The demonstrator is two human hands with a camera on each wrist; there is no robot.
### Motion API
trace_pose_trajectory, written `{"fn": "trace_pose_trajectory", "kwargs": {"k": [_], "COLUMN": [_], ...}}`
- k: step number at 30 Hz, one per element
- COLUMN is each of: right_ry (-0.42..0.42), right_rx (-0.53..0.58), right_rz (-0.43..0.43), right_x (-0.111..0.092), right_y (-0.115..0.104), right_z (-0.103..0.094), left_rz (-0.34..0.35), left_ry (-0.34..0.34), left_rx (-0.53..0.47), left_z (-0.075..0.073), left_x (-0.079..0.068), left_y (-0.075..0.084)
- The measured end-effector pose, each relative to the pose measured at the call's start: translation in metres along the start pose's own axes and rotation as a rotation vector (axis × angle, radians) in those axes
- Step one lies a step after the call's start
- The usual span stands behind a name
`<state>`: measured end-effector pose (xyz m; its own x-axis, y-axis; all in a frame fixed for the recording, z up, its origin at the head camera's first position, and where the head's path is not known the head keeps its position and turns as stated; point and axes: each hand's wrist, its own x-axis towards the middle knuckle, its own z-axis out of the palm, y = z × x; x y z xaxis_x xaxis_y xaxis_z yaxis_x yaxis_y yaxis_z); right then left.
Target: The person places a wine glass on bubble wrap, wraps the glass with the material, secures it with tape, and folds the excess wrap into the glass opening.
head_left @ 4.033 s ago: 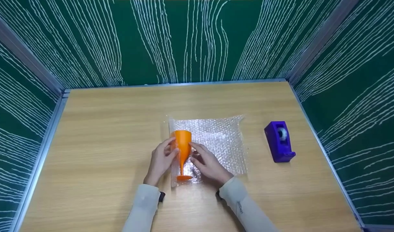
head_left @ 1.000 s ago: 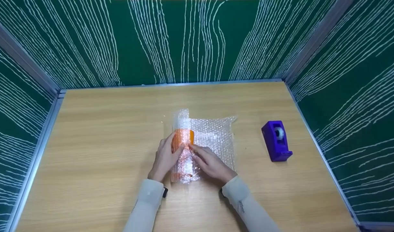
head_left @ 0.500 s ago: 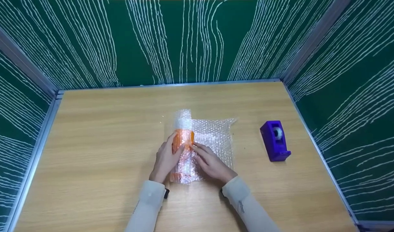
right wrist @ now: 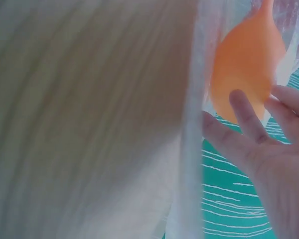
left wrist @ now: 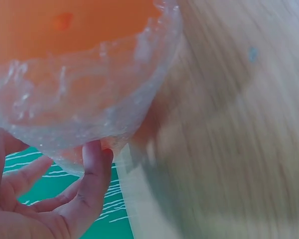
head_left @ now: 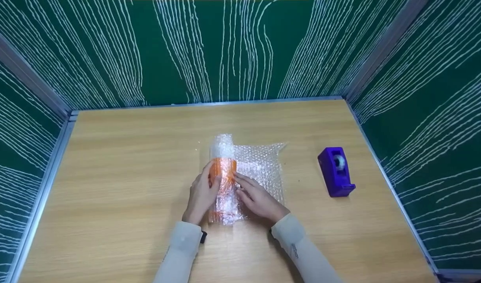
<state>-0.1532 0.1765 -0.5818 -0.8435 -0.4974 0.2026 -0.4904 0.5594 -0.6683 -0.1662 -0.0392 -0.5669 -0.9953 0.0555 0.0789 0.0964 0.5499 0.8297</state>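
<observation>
An orange goblet (head_left: 227,168) lies near the middle of the table, its bowl away from me and its foot towards me. One side of a clear bubble wrap sheet (head_left: 264,169) is folded over it, and the rest spreads flat to the right. My left hand (head_left: 201,196) holds the covered goblet from the left, thumb on top. In the left wrist view, those fingers press the bubble wrap (left wrist: 99,109) around the bowl. My right hand (head_left: 260,200) touches the bowl's right side with extended fingertips. The right wrist view shows the goblet's bare bowl (right wrist: 246,64) beside these fingers.
A purple tape dispenser (head_left: 336,173) with a roll of clear tape stands on the right of the wooden table (head_left: 126,177). Green walls (head_left: 169,51) with white wavy lines enclose the back and both sides.
Four seconds ago the goblet lay bare on the wrap; since then the wrap's left side has come over it. Over the last half second, the left thumb has shifted slightly left.
</observation>
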Motion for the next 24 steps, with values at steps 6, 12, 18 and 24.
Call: {"fn": "trace_pose_trajectory", "kwargs": {"k": [6, 12, 18, 24], "right_ry": [-0.011, -0.025, -0.015, 0.012], "right_rx": [-0.007, -0.004, 0.014, 0.037], "right_rz": [0.013, 0.046, 0.069, 0.035], "right_x": [0.0005, 0.0002, -0.0016, -0.0028], "right_y": [-0.0005, -0.0021, -0.0029, -0.0028], "right_z": [0.0007, 0.0014, 0.0001, 0.0007], "left_rz": [-0.051, -0.073, -0.07, -0.093], "left_ry": [-0.007, -0.014, -0.039, -0.068], "left_rx": [-0.009, -0.024, -0.062, -0.071], "left_z": [0.0003, 0.0011, 0.0019, 0.001], "left_x": [-0.0002, -0.0022, -0.0024, -0.0018], "left_y": [-0.0013, -0.0006, -0.0003, -0.0002]}}
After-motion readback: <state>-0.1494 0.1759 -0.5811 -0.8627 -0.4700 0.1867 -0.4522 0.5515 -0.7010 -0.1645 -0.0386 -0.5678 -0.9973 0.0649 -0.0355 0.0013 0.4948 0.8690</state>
